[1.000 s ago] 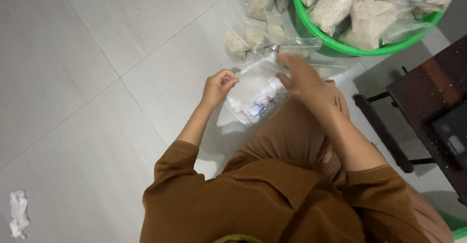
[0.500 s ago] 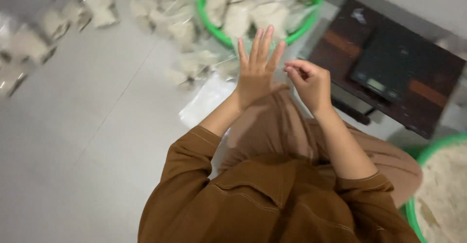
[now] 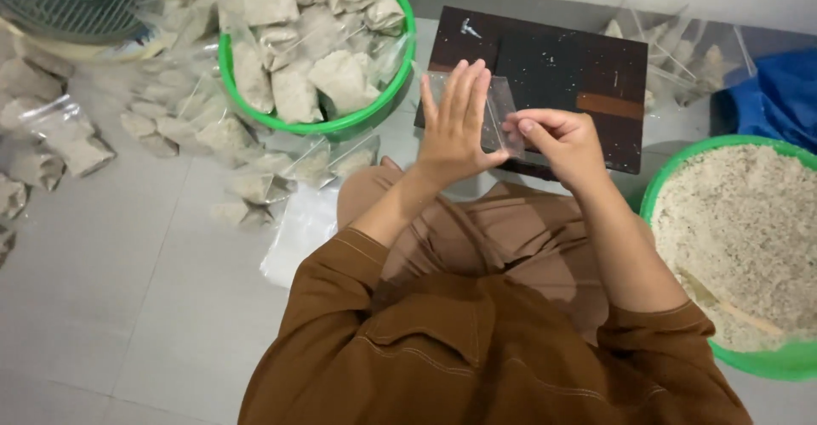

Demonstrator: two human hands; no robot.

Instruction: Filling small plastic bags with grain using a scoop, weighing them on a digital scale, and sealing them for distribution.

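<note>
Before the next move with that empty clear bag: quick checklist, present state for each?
1. Bag in hand: ok. The small clear bag is pinched by the right hand.
2. Second hand on bag: ok. The left hand lies flat against it, fingers spread.
3. Bag mouth open: cannot tell, the plastic is too transparent.
4. Bag empty: ok, nothing shows inside.
5. Filling supply within view: ok. The green basin of grainy mix sits by the right arm.
6. Place for filled bags: ok. The green basin of filled bags is at upper left, already heaped.
</note>
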